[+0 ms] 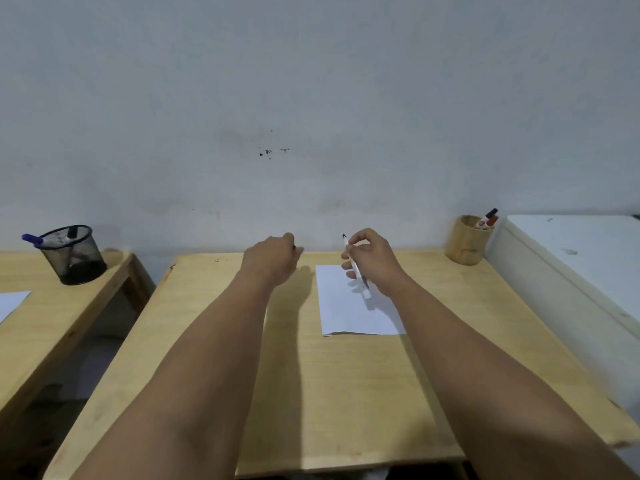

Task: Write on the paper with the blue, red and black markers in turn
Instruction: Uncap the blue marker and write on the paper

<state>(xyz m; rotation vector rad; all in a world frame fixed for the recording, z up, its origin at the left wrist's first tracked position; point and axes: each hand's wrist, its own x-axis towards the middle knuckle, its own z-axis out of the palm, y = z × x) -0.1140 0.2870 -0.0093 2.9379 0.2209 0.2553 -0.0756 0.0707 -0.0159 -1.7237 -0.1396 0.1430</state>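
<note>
A white sheet of paper lies on the middle wooden desk. My right hand hovers over its far edge, shut on a white-bodied marker whose bare black tip points up and away. My left hand is left of the paper with fingers closed; a small dark piece, which looks like the marker's cap, shows at the fingertips. A blue marker leans out of a black mesh cup on the left desk. A red marker stands in a wooden cup at the far right.
A second wooden desk stands to the left across a gap, with another sheet on it. A white cabinet or appliance borders the middle desk on the right. A grey wall runs just behind the desks.
</note>
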